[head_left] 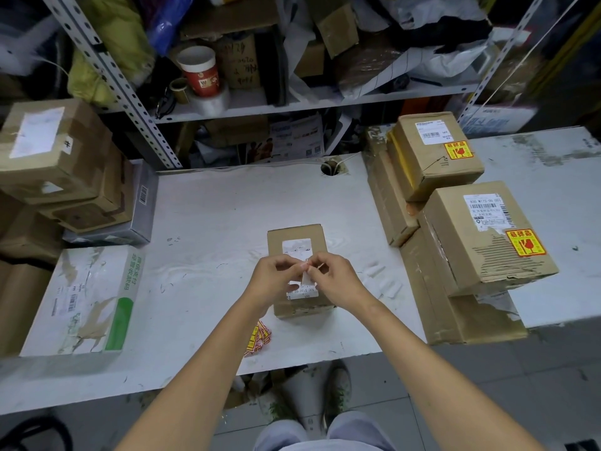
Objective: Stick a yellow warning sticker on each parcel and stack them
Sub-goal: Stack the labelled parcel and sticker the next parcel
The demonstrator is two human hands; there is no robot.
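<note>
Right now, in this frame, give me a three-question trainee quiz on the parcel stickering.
1. True or false: the small parcel under the hands already shows a yellow sticker.
2. How many parcels on the right show yellow stickers? A) none B) two C) four
3. Fill in: the loose sticker pile lies near the table's ___ edge.

Key: 1 false. 2 B: back parcel, front parcel. 3 front.

On the worktop (211,206): 1 small parcel (297,234) at centre under 2 hands, left (276,278) and right (335,278). At 3 o'clock, 2 stickered parcels (435,157) (487,236), each showing 1 yellow sticker (458,150) (525,243). At 6 o'clock, 1 heap of loose stickers (258,340). At 9 o'clock, 1 white box (84,301).
</note>
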